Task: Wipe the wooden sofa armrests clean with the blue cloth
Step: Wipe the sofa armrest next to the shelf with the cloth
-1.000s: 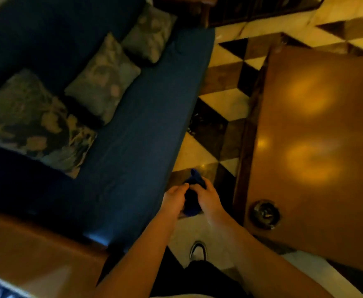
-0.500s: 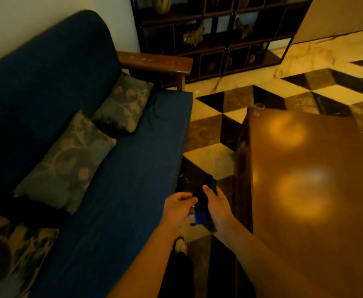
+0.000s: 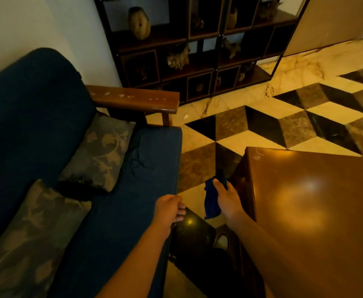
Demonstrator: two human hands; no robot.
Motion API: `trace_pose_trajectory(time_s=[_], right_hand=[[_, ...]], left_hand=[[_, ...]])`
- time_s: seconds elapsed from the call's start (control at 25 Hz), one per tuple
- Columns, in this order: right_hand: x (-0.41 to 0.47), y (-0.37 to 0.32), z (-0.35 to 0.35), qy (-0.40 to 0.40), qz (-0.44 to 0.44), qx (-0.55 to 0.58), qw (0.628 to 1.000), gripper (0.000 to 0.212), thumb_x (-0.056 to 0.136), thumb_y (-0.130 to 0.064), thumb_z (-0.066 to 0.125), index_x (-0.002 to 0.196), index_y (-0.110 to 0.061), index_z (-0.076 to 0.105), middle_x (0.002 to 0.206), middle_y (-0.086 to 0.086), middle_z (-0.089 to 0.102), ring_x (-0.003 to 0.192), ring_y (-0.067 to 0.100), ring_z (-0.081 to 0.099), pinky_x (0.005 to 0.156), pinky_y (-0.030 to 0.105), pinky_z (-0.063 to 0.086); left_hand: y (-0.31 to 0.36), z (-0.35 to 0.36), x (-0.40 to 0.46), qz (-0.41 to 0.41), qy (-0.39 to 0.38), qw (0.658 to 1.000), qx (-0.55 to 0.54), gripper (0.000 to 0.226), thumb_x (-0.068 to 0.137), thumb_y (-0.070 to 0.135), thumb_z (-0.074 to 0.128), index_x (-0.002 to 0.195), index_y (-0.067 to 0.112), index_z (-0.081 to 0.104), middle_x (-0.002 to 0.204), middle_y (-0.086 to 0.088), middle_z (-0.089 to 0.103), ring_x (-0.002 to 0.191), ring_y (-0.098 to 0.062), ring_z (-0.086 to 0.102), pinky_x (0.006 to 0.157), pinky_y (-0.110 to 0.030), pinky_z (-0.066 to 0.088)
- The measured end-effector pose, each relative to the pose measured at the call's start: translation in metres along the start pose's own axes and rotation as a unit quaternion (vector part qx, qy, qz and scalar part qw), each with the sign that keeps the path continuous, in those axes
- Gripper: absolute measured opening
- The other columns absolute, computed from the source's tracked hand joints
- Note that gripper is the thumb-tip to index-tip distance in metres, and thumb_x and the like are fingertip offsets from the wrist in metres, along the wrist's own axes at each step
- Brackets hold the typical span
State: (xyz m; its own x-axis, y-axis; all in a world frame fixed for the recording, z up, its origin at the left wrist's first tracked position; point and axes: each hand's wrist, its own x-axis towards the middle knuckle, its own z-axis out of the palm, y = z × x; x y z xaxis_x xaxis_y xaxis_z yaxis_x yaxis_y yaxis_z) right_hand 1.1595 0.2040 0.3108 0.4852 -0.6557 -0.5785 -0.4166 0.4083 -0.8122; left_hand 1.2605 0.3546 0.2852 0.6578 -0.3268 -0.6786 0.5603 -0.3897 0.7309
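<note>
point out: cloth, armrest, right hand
cloth (image 3: 212,201), head view, middle of hanging fold
armrest (image 3: 133,99), head view, middle of top face
right hand (image 3: 227,198), head view, back of hand

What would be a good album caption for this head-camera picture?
Right hand grips the blue cloth, left hand empty, facing the sofa's speckled wooden armrest.

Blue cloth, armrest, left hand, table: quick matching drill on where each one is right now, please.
Things:
1. blue cloth
2. wooden armrest
3. left hand
4. wooden table

Places or states:
A. far end of the sofa, pale specks on top
B. gripped in the right hand
C. holding nothing, over the seat's front edge
D. on the right, glossy top

Pairs: 1-B, 2-A, 3-C, 4-D
</note>
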Motion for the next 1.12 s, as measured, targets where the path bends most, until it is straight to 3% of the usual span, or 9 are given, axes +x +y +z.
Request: trace_pose_trajectory(time_s=[0.16, 0.32, 0.44, 0.6, 0.72, 0.8, 1.0, 1.12], right_hand=[[0.117, -0.065, 0.004, -0.028, -0.022, -0.018, 0.999, 0.039, 0.103, -0.046, 0.054, 0.134, -0.024, 0.055, 0.108, 0.000, 0.066, 0.098, 0.025, 0.065, 0.090, 0.047, 0.054], [0.213, -0.141, 0.020, -0.063, -0.022, -0.061, 0.996, 0.045, 0.100, -0.049, 0.056, 0.136, -0.022, 0.055, 0.106, 0.003, 0.066, 0.100, 0.030, 0.065, 0.099, 0.055, 0.052], [0.275, -0.195, 0.046, -0.084, -0.018, -0.090, 0.992, 0.046, 0.101, -0.048, 0.056, 0.139, -0.022, 0.053, 0.110, 0.005, 0.064, 0.103, 0.030, 0.063, 0.095, 0.048, 0.052], [0.351, -0.235, 0.092, -0.124, -0.029, -0.129, 0.983, 0.037, 0.103, -0.042, 0.056, 0.128, -0.015, 0.059, 0.098, 0.007, 0.066, 0.088, 0.028, 0.064, 0.078, 0.039, 0.048], [0.417, -0.263, 0.135, -0.126, -0.021, -0.184, 0.975, 0.033, 0.103, -0.044, 0.054, 0.119, -0.015, 0.059, 0.100, 0.015, 0.064, 0.087, 0.034, 0.064, 0.076, 0.039, 0.045], [0.459, -0.282, 0.161, -0.131, -0.009, -0.236, 0.963, 0.027, 0.103, -0.046, 0.053, 0.113, -0.020, 0.054, 0.103, 0.016, 0.065, 0.091, 0.035, 0.065, 0.076, 0.040, 0.045], [0.542, -0.316, 0.199, -0.159, -0.044, -0.376, 0.912, 0.032, 0.102, -0.045, 0.054, 0.120, -0.019, 0.054, 0.084, 0.003, 0.059, 0.070, 0.020, 0.058, 0.063, 0.037, 0.042], [0.597, -0.334, 0.219, -0.195, -0.099, -0.466, 0.857, 0.043, 0.103, -0.043, 0.055, 0.134, -0.014, 0.058, 0.094, 0.002, 0.063, 0.084, 0.025, 0.064, 0.065, 0.037, 0.046]], left_hand=[[0.090, 0.045, 0.079, 0.005, 0.018, 1.000, -0.015, 0.012, 0.100, 0.016, 0.058, 0.096, 0.008, 0.067, 0.072, -0.008, 0.067, 0.058, -0.018, 0.061, 0.056, -0.031, 0.052], [0.170, 0.067, 0.136, -0.008, 0.051, 0.998, -0.036, 0.015, 0.099, 0.022, 0.059, 0.095, 0.011, 0.068, 0.075, -0.007, 0.069, 0.062, -0.018, 0.065, 0.058, -0.032, 0.057], [0.218, 0.066, 0.183, -0.014, 0.071, 0.996, -0.058, 0.016, 0.100, 0.023, 0.058, 0.095, 0.011, 0.068, 0.075, -0.007, 0.070, 0.062, -0.018, 0.066, 0.059, -0.033, 0.058], [0.263, 0.057, 0.260, -0.028, 0.102, 0.989, -0.101, 0.018, 0.100, 0.023, 0.057, 0.097, 0.010, 0.069, 0.078, -0.009, 0.071, 0.065, -0.021, 0.067, 0.065, -0.037, 0.058], [0.295, 0.047, 0.337, -0.038, 0.109, 0.984, -0.136, 0.019, 0.100, 0.022, 0.056, 0.098, 0.009, 0.069, 0.081, -0.011, 0.071, 0.069, -0.023, 0.067, 0.067, -0.038, 0.058], [0.313, 0.039, 0.382, -0.060, 0.113, 0.979, -0.161, 0.023, 0.101, 0.024, 0.054, 0.090, 0.009, 0.068, 0.080, -0.010, 0.070, 0.067, -0.022, 0.067, 0.064, -0.037, 0.058], [0.339, 0.025, 0.451, -0.112, 0.156, 0.961, -0.198, 0.040, 0.101, 0.034, 0.057, 0.070, 0.009, 0.059, 0.075, -0.011, 0.071, 0.067, -0.024, 0.068, 0.063, -0.037, 0.058], [0.347, 0.019, 0.488, -0.144, 0.197, 0.940, -0.240, 0.049, 0.104, 0.040, 0.051, 0.067, 0.008, 0.059, 0.075, -0.011, 0.072, 0.071, -0.026, 0.069, 0.072, -0.042, 0.059]])
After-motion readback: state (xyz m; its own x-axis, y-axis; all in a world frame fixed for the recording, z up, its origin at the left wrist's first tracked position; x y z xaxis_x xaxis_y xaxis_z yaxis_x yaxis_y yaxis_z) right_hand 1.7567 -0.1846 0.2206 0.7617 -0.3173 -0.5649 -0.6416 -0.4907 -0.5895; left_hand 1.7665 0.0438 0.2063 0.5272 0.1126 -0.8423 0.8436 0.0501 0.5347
